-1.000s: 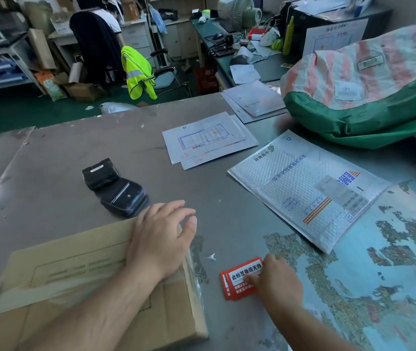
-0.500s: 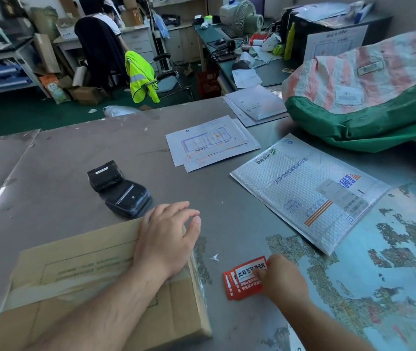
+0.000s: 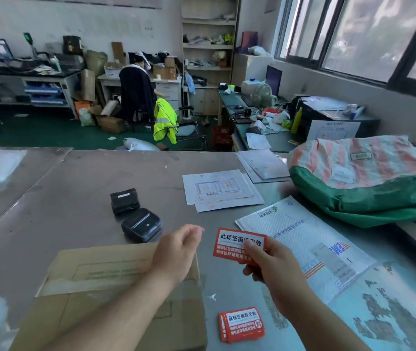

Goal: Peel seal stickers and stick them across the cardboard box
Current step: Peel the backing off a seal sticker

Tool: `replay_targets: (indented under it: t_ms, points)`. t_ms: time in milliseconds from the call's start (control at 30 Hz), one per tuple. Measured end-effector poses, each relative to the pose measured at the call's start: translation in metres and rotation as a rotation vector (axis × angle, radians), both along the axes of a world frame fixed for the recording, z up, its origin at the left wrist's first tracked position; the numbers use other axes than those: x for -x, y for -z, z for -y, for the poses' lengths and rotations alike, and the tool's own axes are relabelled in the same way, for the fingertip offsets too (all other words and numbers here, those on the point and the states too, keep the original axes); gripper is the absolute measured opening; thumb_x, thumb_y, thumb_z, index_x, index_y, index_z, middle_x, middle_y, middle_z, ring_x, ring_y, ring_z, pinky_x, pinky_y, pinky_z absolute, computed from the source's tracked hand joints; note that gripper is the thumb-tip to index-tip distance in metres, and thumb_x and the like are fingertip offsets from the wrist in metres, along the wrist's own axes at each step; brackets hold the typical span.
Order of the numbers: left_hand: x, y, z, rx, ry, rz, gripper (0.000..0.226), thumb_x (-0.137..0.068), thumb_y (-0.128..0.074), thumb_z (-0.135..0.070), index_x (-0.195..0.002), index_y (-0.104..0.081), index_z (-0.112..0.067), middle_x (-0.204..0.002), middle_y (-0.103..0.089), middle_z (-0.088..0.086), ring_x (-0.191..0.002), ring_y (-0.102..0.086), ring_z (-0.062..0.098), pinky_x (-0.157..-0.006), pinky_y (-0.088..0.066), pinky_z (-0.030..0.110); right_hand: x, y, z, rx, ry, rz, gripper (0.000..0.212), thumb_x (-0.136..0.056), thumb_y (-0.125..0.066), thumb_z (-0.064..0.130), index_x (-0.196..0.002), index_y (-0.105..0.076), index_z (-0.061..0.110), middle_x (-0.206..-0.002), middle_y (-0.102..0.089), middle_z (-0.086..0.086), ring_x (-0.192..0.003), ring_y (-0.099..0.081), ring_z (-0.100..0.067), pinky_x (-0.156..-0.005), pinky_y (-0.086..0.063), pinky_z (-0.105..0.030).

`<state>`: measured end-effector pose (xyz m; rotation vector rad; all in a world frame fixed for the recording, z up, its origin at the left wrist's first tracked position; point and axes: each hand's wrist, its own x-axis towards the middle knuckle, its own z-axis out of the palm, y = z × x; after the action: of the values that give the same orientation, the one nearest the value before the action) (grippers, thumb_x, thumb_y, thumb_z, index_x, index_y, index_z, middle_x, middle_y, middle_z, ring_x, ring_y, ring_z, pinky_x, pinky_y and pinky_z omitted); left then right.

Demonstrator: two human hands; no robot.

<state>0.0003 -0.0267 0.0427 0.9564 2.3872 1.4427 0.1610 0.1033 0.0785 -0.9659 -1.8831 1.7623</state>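
A flat cardboard box (image 3: 95, 279) with tape across its top lies at the near left of the table. My right hand (image 3: 270, 262) pinches one red seal sticker (image 3: 237, 243) by its right end, raised above the table. A small stack of red seal stickers (image 3: 242, 324) lies on the table beside the box's right edge. My left hand (image 3: 176, 249) hovers over the box's far right corner, fingers loosely curled, holding nothing.
Two black handheld devices (image 3: 136, 216) sit beyond the box. A white bubble mailer (image 3: 310, 247) lies to the right, printed papers (image 3: 219, 190) farther back, and a large striped and green sack (image 3: 369, 178) at the far right. A map (image 3: 392, 312) covers the table's near right.
My right hand has lifted one red sticker off the stack and raised it. My left hand has come up off the box. The camera has tilted upward.
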Motion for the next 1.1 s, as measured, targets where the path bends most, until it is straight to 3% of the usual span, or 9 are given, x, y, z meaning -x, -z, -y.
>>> replay_targets:
  t_ms: [33,100,200,367,567,733,800,1000,1100]
  points:
    - [0.002,-0.008,0.006,-0.031,0.049,0.140,0.059,-0.079,-0.034,-0.073,-0.085,-0.072,-0.029,-0.082,-0.074,-0.008,-0.083,-0.065,0.016,-0.078,-0.049,0.031,0.007,-0.009,0.007,-0.029,-0.016,-0.013,0.012,-0.097,-0.061,0.016,-0.096,-0.072,0.012,-0.071,-0.075,-0.009,-0.055,-0.064,-0.017,-0.053,-0.044,-0.029]
    - [0.002,-0.021,0.019,-0.049,0.141,0.233,0.065,-0.079,-0.038,-0.078,-0.081,-0.072,-0.024,-0.078,-0.074,-0.002,-0.073,-0.065,0.018,-0.073,-0.050,0.033,0.017,-0.020,0.018,-0.067,-0.035,-0.031,0.009,-0.096,-0.063,0.014,-0.095,-0.071,0.010,-0.069,-0.075,-0.010,-0.053,-0.065,-0.018,-0.050,-0.043,-0.028]
    - [0.010,-0.032,0.055,-0.072,0.091,0.238,0.041,-0.086,-0.059,-0.059,-0.075,-0.071,-0.021,-0.073,-0.073,0.000,-0.059,-0.058,0.010,-0.064,-0.048,0.029,0.041,-0.024,0.041,-0.152,-0.105,0.013,0.006,-0.093,-0.066,0.016,-0.095,-0.070,0.012,-0.069,-0.076,-0.011,-0.052,-0.067,-0.019,-0.049,-0.044,-0.028]
    - [0.036,-0.027,0.115,-0.067,-0.055,0.269,0.016,-0.082,-0.076,-0.033,-0.071,-0.072,-0.022,-0.070,-0.075,-0.003,-0.056,-0.060,0.002,-0.060,-0.048,0.024,0.086,-0.020,0.087,-0.254,-0.220,0.110,0.005,-0.092,-0.069,0.018,-0.087,-0.070,0.018,-0.064,-0.076,-0.004,-0.048,-0.066,-0.016,-0.045,-0.044,-0.022]
    - [0.067,-0.019,0.175,-0.079,-0.131,0.251,0.018,-0.082,-0.075,-0.025,-0.066,-0.067,-0.028,-0.058,-0.068,-0.003,-0.049,-0.052,0.003,-0.054,-0.042,0.021,0.126,-0.011,0.138,-0.375,-0.260,0.197,0.013,-0.093,-0.066,0.030,-0.082,-0.071,0.025,-0.064,-0.076,0.005,-0.051,-0.070,-0.009,-0.049,-0.048,-0.020]
    - [0.085,-0.008,0.208,-0.052,-0.097,0.288,0.026,-0.090,-0.064,-0.023,-0.068,-0.060,-0.011,-0.063,-0.071,0.000,-0.052,-0.056,0.007,-0.060,-0.046,0.028,0.144,-0.009,0.170,-0.393,-0.275,0.179,0.006,-0.091,-0.069,0.026,-0.088,-0.072,0.022,-0.063,-0.075,0.002,-0.047,-0.065,-0.004,-0.049,-0.047,-0.014]
    - [0.089,-0.007,0.217,-0.104,-0.086,0.325,0.029,-0.090,-0.062,-0.027,-0.069,-0.059,-0.008,-0.062,-0.070,0.001,-0.052,-0.057,0.009,-0.057,-0.045,0.026,0.152,-0.005,0.181,-0.389,-0.272,0.181,0.006,-0.091,-0.069,0.026,-0.088,-0.072,0.022,-0.066,-0.076,0.002,-0.051,-0.068,-0.008,-0.055,-0.052,-0.022]
    - [0.096,-0.003,0.233,-0.376,0.014,0.627,0.022,-0.079,-0.064,-0.029,-0.069,-0.061,-0.010,-0.064,-0.065,0.005,-0.061,-0.060,0.013,-0.057,-0.045,0.021,0.163,0.003,0.201,-0.367,-0.245,0.208,0.007,-0.088,-0.073,0.028,-0.089,-0.068,0.024,-0.067,-0.077,0.006,-0.058,-0.072,-0.009,-0.053,-0.050,-0.018]
    - [0.100,0.005,0.232,-0.500,0.025,0.767,0.024,-0.072,-0.073,-0.031,-0.065,-0.063,-0.011,-0.068,-0.063,0.011,-0.064,-0.059,0.015,-0.060,-0.049,0.024,0.167,0.015,0.202,-0.445,-0.184,0.211,0.027,-0.080,-0.080,0.032,-0.097,-0.061,0.034,-0.077,-0.074,0.006,-0.072,-0.069,-0.005,-0.066,-0.052,-0.021]
